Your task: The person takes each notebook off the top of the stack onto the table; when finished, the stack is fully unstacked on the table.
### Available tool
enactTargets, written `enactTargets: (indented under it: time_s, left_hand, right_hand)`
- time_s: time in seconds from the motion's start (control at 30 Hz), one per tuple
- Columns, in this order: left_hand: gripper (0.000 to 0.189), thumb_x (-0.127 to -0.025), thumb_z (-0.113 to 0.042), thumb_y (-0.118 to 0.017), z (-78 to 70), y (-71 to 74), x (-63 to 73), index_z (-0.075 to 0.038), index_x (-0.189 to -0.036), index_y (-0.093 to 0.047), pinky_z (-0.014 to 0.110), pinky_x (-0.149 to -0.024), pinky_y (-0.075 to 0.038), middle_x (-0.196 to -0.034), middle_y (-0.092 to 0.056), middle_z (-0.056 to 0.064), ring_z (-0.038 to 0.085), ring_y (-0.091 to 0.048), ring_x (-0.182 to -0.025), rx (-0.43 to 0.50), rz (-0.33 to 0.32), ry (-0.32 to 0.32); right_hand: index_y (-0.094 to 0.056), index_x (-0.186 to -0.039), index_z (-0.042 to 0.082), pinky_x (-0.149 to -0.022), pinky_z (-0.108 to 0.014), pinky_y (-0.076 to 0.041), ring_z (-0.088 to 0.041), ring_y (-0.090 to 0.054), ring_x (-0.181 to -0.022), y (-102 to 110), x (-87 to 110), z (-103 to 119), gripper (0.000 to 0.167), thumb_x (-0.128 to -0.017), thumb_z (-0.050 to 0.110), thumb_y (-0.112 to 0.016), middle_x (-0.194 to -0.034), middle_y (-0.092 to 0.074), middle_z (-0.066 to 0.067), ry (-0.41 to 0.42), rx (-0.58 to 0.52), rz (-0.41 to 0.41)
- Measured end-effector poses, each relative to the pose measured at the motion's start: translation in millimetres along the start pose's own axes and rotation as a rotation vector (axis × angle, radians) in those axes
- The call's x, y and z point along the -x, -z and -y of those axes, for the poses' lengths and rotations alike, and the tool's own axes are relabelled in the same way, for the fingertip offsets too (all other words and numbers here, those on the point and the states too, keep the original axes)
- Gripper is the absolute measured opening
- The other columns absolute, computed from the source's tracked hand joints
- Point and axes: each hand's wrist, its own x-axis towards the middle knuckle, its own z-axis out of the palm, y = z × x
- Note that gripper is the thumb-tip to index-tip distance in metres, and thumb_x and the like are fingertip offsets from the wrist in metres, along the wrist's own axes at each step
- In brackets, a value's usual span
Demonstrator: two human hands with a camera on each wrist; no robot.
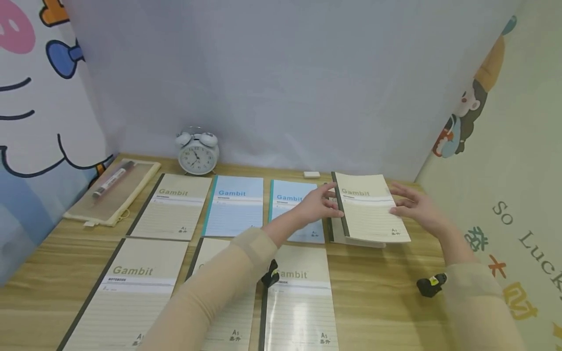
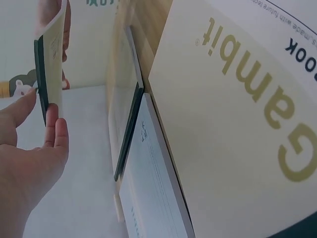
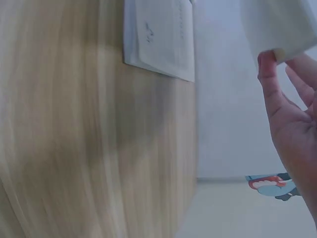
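Note:
Held up over the right end of the back row is a cream notebook [image 1: 364, 204] marked "Gambit". My left hand [image 1: 318, 204] pinches its dark spine; in the left wrist view that thumb and the fingers [image 2: 51, 130] lie on either side of the spine. At the opposite edge, my right hand [image 1: 414, 207] grips it between thumb and fingertips, as the right wrist view also shows near the notebook's corner [image 3: 277, 29]. Below it another cream notebook [image 1: 337, 231] lies on the wooden table, mostly hidden. Just left of that lies a blue notebook [image 1: 303, 234], partly covered by my left forearm.
A second blue notebook [image 1: 237, 207] and a cream one [image 1: 173, 209] continue the back row. Larger cream notebooks [image 1: 131, 292] lie in front. Behind stand a white alarm clock [image 1: 198, 158] and a small white block [image 1: 311, 174]. A pouch [image 1: 136, 187] with a marker [image 1: 113, 179] lies left.

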Motion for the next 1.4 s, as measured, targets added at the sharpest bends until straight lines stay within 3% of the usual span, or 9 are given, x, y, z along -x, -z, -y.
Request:
enactTargets:
  time_s: [0.23, 0.33, 0.6, 0.77, 0.93, 1.07, 1.23, 1.4]
  left_hand:
    - [0.084, -0.083, -0.016, -0.074, -8.1, -1.5, 5.6, -0.02, -0.151, -0.025, 0.031, -0.09, -0.05, -0.136, -0.049, 0.008, 0.017, -0.062, -0.105, -0.023, 0.001, 0.005]
    - [0.082, -0.082, -0.014, -0.074, -10.8, -2.3, 9.2, -0.021, -0.149, -0.028, 0.03, -0.086, -0.052, -0.127, -0.053, 0.007, 0.016, -0.063, -0.099, -0.012, 0.009, -0.008]
    - [0.078, -0.081, -0.017, -0.076, -12.8, -5.8, 20.8, -0.019, -0.147, -0.034, 0.024, -0.075, -0.052, -0.106, -0.056, 0.0, 0.009, -0.063, -0.087, -0.09, 0.061, -0.08]
    - [0.076, -0.08, -0.019, -0.076, -13.3, -13.3, 31.6, -0.018, -0.146, -0.037, 0.019, -0.071, -0.049, -0.1, -0.057, -0.003, 0.005, -0.06, -0.083, -0.178, 0.106, -0.153]
    - [0.075, -0.079, -0.019, -0.077, -13.5, -22.3, 42.6, -0.017, -0.144, -0.04, 0.017, -0.068, -0.047, -0.094, -0.059, -0.004, 0.003, -0.058, -0.079, -0.232, 0.127, -0.199]
    - [0.075, -0.078, -0.02, -0.078, -10.5, -28.4, 49.1, -0.018, -0.143, -0.042, 0.016, -0.069, -0.046, -0.091, -0.059, -0.006, 0.001, -0.056, -0.077, -0.262, 0.137, -0.208]
    - [0.075, -0.078, -0.018, -0.078, -7.3, -32.6, 58.2, -0.018, -0.143, -0.041, 0.016, -0.067, -0.046, -0.088, -0.058, -0.006, 0.001, -0.055, -0.076, -0.302, 0.171, -0.208]
    - [0.076, -0.077, -0.018, -0.079, -1.4, -37.1, 65.1, -0.018, -0.143, -0.042, 0.014, -0.068, -0.046, -0.085, -0.058, -0.007, 0.001, -0.054, -0.074, -0.342, 0.184, -0.177]
  right_hand:
    - [-0.02, -0.152, 0.017, -0.086, -0.018, -0.045, 0.001, -0.054, -0.106, 11.9, 12.2, 13.0, 0.077, -0.089, 0.02, -0.066, -0.145, -0.036, -0.022, 0.012, 0.027, 0.083]
    - [-0.023, -0.151, 0.019, -0.084, -0.022, -0.047, -0.002, -0.056, -0.106, 15.0, 18.1, 14.3, 0.078, -0.087, 0.018, -0.068, -0.14, -0.042, -0.016, 0.011, 0.057, 0.106]
    - [-0.031, -0.148, 0.021, -0.082, -0.022, -0.048, -0.005, -0.053, -0.108, 17.5, 38.8, 22.9, 0.075, -0.085, 0.019, -0.07, -0.147, -0.03, -0.01, 0.02, 0.118, 0.133]
    - [-0.032, -0.148, 0.022, -0.078, -0.023, -0.048, -0.006, -0.055, -0.102, 16.6, 54.2, 27.2, 0.075, -0.085, 0.017, -0.071, -0.136, -0.037, -0.006, 0.044, 0.141, 0.127]
    - [-0.031, -0.148, 0.015, -0.075, -0.024, -0.051, -0.009, -0.059, -0.089, 14.4, 64.2, 25.5, 0.078, -0.083, 0.012, -0.073, -0.113, -0.048, -0.01, 0.12, 0.152, 0.153]
    - [-0.031, -0.148, 0.009, -0.077, -0.023, -0.051, -0.012, -0.055, -0.083, 12.4, 70.2, 23.1, 0.079, -0.081, 0.006, -0.073, -0.096, -0.053, -0.01, 0.186, 0.134, 0.182]
    - [-0.03, -0.148, 0.008, -0.064, -0.026, -0.049, -0.014, -0.05, -0.076, 7.3, 77.1, 21.1, 0.079, -0.081, 0.004, -0.072, -0.087, -0.049, -0.01, 0.205, 0.107, 0.231]
    - [-0.034, -0.146, 0.01, -0.056, -0.027, -0.044, -0.014, -0.047, -0.071, 0.0, 82.3, 18.3, 0.077, -0.08, 0.007, -0.073, -0.083, -0.048, -0.009, 0.231, 0.144, 0.225]
